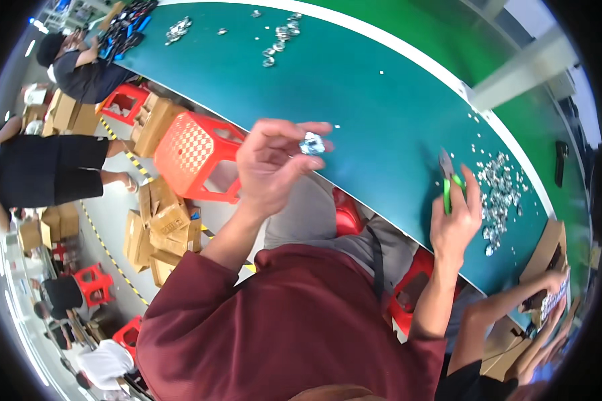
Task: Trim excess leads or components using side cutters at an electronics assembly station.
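My left hand (274, 157) is raised at the near edge of the green table (354, 100). Its thumb and fingers pinch a small shiny metal part (312, 144); the exact kind is too blurred to tell. Over the table to the right, my right hand (456, 217) is closed round green-handled pliers (447, 182), their jaws pointing away from me. Just right of the pliers lies a loose pile of small silvery metal pieces (500, 190), spread toward the table's white edge.
Small clusters of metal parts (281, 37) lie at the table's far side. A red stool (194, 154) and cardboard boxes (170, 224) stand left of me. At lower right, another person's arms (515, 307) reach toward an open carton (548, 250). A white post (522, 73) rises behind the table.
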A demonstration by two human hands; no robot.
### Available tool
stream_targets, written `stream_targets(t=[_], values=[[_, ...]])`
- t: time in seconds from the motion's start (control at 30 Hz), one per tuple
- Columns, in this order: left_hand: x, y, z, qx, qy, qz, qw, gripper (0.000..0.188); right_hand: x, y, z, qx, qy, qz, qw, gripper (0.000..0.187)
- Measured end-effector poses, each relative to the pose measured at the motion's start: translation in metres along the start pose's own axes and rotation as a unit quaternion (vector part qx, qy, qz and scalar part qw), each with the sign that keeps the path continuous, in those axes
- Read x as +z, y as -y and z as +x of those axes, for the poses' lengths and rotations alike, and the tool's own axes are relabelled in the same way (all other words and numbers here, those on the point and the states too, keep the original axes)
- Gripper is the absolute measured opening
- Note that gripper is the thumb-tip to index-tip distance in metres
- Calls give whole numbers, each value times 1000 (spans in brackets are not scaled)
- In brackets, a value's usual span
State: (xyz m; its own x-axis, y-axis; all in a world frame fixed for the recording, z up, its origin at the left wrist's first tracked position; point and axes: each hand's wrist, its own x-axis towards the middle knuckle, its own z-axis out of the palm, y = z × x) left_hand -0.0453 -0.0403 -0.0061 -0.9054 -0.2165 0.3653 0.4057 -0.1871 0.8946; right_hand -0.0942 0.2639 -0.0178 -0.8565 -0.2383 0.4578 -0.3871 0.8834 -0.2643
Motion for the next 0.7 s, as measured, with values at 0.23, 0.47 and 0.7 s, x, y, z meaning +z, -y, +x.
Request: stream_targets(t=[0.23,0.47,0.7], values=[[4,4,0,91,32,77,992,34,7,-5,-26,-28,-27,13,999,29],[7,11,6,154,75,114,979,36,9,-6,-28,-33,-31,-8,999,29],[14,11,13,188,38,160,968,30,10,-5,-27,-32,-30,-9,999,29]])
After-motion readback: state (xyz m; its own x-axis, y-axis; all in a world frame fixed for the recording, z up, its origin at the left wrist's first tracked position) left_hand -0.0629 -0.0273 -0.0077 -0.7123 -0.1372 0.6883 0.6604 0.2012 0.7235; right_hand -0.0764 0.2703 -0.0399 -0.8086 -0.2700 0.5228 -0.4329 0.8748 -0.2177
